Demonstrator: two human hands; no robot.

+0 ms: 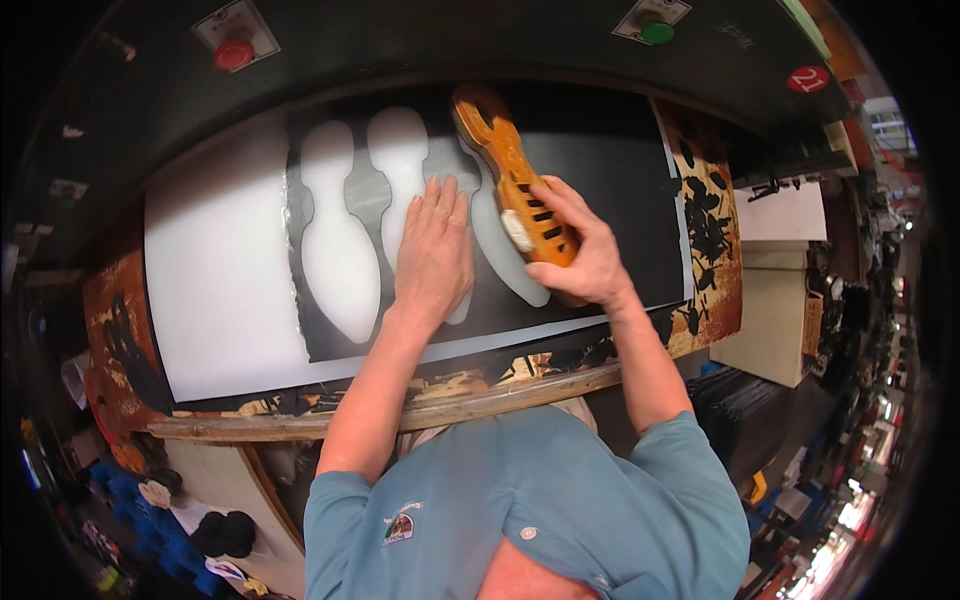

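My right hand (592, 248) grips the lower end of an orange sole-shaped cutting die (512, 170), with slots along its body and a white patch on its side. The die is tilted over a black sheet (610, 170), partly covering a pale sole-shaped opening (492, 225) in it. My left hand (436, 252) lies flat on the sheet, fingers stretched out, and hides part of another opening (398, 150). Farther left, a similar opening (340, 240) shows whole. White material (225, 270) shows beneath and to the left of the black sheet.
Black scraps (708, 220) lie on the worn brown board at the right, with more scraps (125, 350) at the left. A wooden edge (480, 405) runs along the front. Behind stands a dark machine front with a red button (234, 54) and a green button (658, 33).
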